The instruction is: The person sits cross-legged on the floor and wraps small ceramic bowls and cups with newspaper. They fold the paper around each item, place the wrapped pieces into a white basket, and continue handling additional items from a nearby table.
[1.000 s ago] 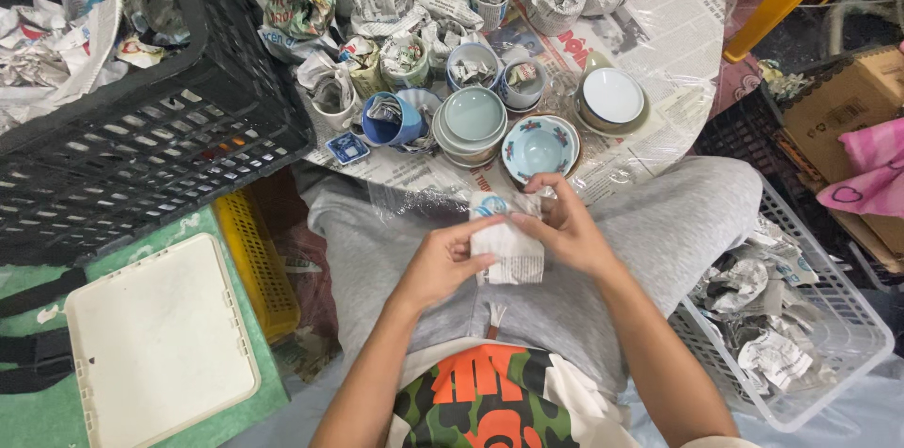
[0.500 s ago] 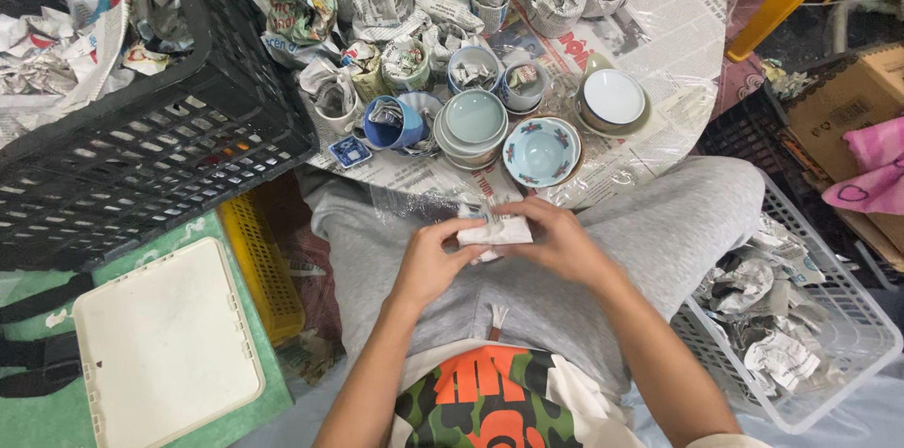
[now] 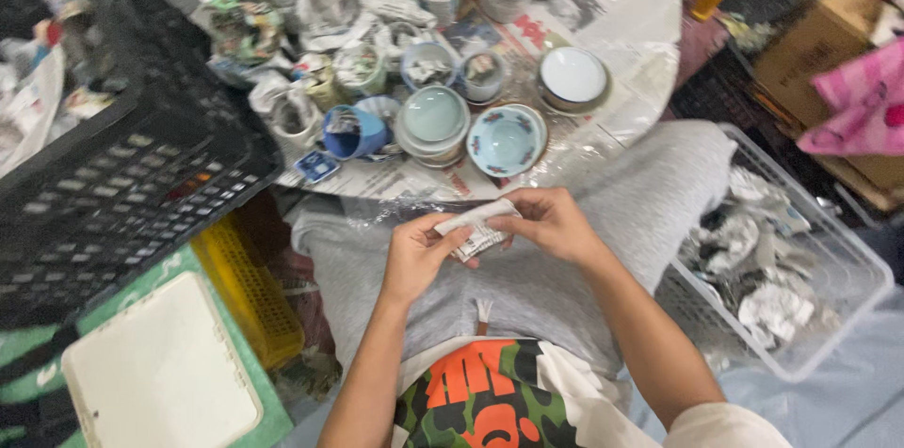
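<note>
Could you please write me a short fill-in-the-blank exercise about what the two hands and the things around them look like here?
1. The left hand and right hand both hold a small bundle wrapped in ____.
2. The white wire basket of crumpled paper sits on the person's ____ side.
3. The large black plastic crate sits on the person's ____ side.
4. The person's trousers are ____.

Missing words: newspaper; right; left; grey

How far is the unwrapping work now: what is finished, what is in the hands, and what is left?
Done: several bare bowls stand on the table, and crumpled paper fills the white basket. In hand: the left hand and right hand both grip a small paper-wrapped piece over the lap. Left: many wrapped cups sit at the table's far side.
</note>
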